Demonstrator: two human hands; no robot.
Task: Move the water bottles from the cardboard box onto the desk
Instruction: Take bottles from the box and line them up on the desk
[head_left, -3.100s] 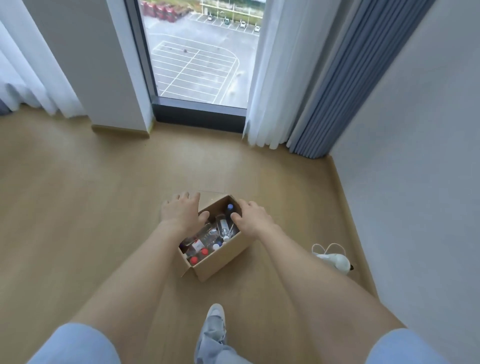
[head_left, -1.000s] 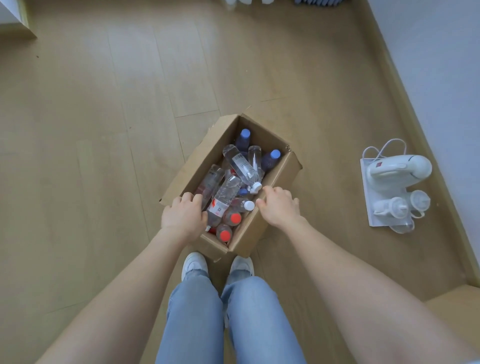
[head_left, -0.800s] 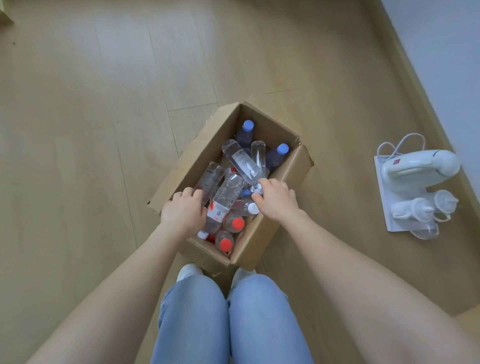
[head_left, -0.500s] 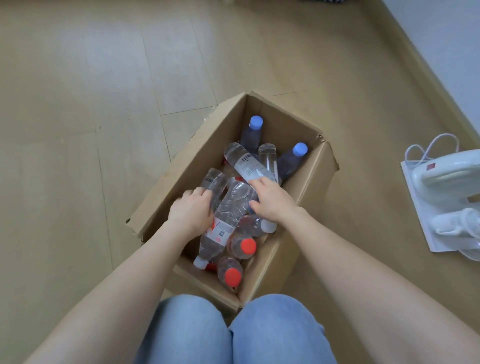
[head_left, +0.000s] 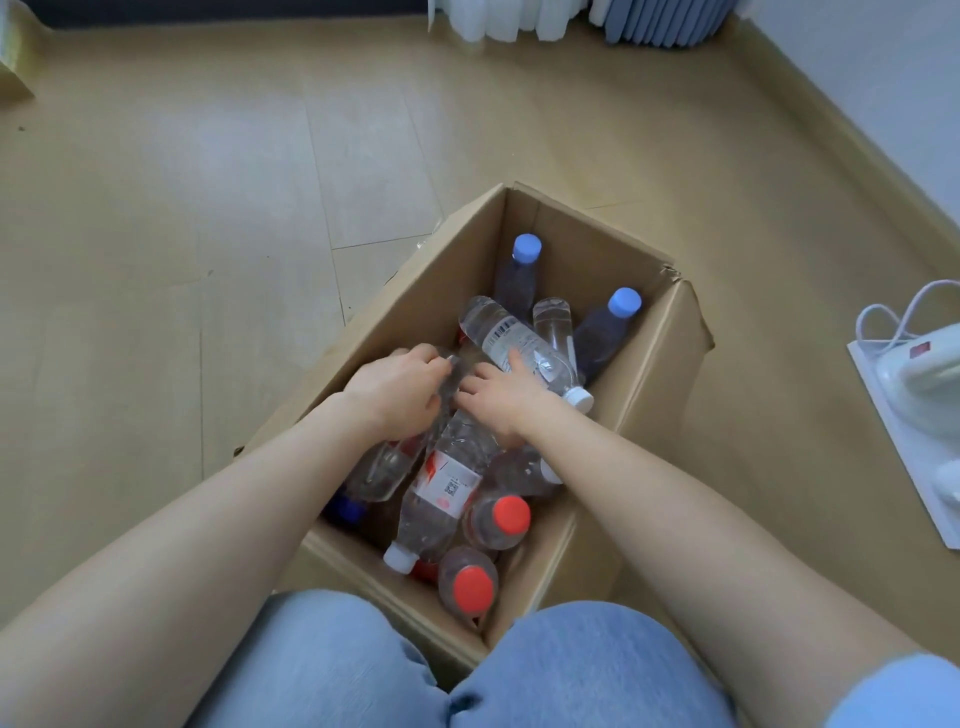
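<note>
**Both hands in the cardboard box, among the water bottles**

Fingers of the left hand (head_left: 397, 392): curled round the upper body of a clear bottle with a dark blue cap (head_left: 374, 470), which lies slanting along the left side of the box; the grasp looks closed on it, though the fingertips are partly hidden.

Fingers of the right hand (head_left: 501, 397): bent down into the pile just beside the left hand. One fingertip touches the label of a white-capped bottle (head_left: 524, 345) lying crosswise on top. Whether they grip anything cannot be told.

Water bottles, all inside the cardboard box (head_left: 654, 374), none taken out:
- one clear bottle with a red-and-white label (head_left: 441, 493), white cap toward the person, lying between the two forearms;
- two red-capped bottles (head_left: 498, 517), caps up, at the near end;
- two dark bottles with light blue caps (head_left: 605, 325), leaning at the far end;
- one clear bottle, base up, between the blue-capped pair.

Box: open, flaps down, standing on the wooden floor (head_left: 208, 208) in front of the person's knees in blue jeans (head_left: 571, 670).

Surroundings: a white appliance with cord (head_left: 919, 374) on a white sheet at the right edge; curtain hems along the top edge.
</note>
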